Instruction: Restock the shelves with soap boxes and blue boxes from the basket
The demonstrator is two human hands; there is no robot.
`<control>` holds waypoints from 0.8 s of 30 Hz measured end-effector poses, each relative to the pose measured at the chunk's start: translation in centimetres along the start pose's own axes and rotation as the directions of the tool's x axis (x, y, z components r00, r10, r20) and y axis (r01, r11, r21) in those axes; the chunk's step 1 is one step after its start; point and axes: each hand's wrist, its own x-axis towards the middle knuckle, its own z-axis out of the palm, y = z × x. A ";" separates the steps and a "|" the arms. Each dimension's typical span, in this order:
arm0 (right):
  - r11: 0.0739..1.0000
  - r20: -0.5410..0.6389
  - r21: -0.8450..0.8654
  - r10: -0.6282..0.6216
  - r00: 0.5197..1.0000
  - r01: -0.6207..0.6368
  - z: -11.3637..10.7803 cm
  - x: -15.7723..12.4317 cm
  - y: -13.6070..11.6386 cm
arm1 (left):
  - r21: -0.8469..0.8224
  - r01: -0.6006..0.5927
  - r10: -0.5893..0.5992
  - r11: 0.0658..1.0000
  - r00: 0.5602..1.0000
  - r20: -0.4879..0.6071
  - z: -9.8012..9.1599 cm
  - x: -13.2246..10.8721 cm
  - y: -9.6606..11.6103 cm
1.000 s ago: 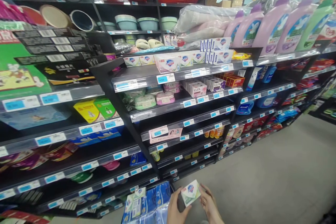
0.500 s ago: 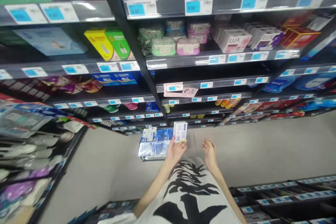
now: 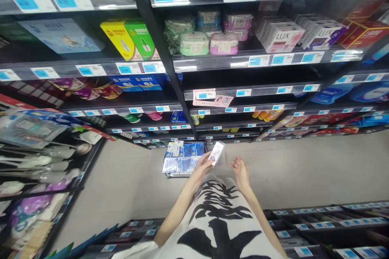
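Note:
A small white box [image 3: 217, 153], like a soap carton, is tilted in my left hand [image 3: 201, 166]. My fingers and thumb are closed around its lower end, and one narrow printed face shows. To the right and apart from the box, my right hand [image 3: 241, 172] hovers with loosely bent fingers and nothing visible in them. Just beyond my left hand, blue and white packs [image 3: 184, 150] lie in rows on a low dark stand [image 3: 179, 176]. A white and green pack [image 3: 175, 148] rests at their far left corner.
Tall shelving ahead bears boxed LUX soaps [image 3: 284, 37], round-cornered soap cases [image 3: 194, 43] and yellow and green boxes [image 3: 121, 42]. Utensils hang on a rack [image 3: 45, 162] at the left. Grey floor [image 3: 304, 170] runs to the right. Another shelf unit [image 3: 316, 224] stands close at the near side.
My left hand has turned the white box from its broad printed face to a narrow side, tilting it rightward. My right hand stays nearly in place. The view has shifted slightly.

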 end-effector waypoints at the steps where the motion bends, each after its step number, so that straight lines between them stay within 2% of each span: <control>1: 1.000 0.020 -0.002 0.021 1.000 -0.020 0.1 0.0 -0.1 | 0.108 -0.020 0.020 0.994 1.000 -0.006 0.0 -0.1 0.1; 4: 0.997 0.073 -0.004 0.079 0.994 -0.079 0.1 0.1 0.0 | 0.447 -0.127 0.132 0.885 0.991 0.019 0.1 -0.4 0.1; 7: 0.997 0.044 -0.008 0.083 0.996 -0.083 -0.7 0.0 0.3 | 0.693 -0.280 0.240 0.664 0.958 0.157 0.5 -0.6 0.1; 10: 0.997 0.024 -0.036 0.075 0.997 -0.074 -2.1 -0.4 0.1 | 0.771 -0.380 0.262 0.510 0.923 0.281 1.4 -0.7 -0.1; 14: 0.997 0.042 -0.064 0.037 0.998 -0.034 -4.5 -1.0 -1.3 | 0.768 -0.452 0.257 0.454 0.891 0.373 3.5 -0.5 -1.2; 16: 0.998 0.043 -0.065 -0.004 0.999 0.007 -6.2 -1.0 -2.1 | 0.771 -0.458 0.219 0.443 0.889 0.402 4.8 -0.6 -2.2; 18: 0.994 0.066 -0.107 -0.011 0.998 0.018 -8.5 -0.8 -2.8 | 0.789 -0.441 0.130 0.428 0.894 0.428 6.0 -0.8 -3.7; 21: 0.948 0.142 -0.320 0.056 0.988 -0.008 -13.2 0.0 -3.6 | 0.831 -0.421 -0.063 0.364 0.879 0.473 7.6 -0.9 -6.8; 24: 0.823 0.192 -0.566 0.085 0.978 0.040 -17.6 0.9 -5.2 | 0.882 -0.407 -0.184 0.239 0.872 0.453 9.8 0.3 -10.4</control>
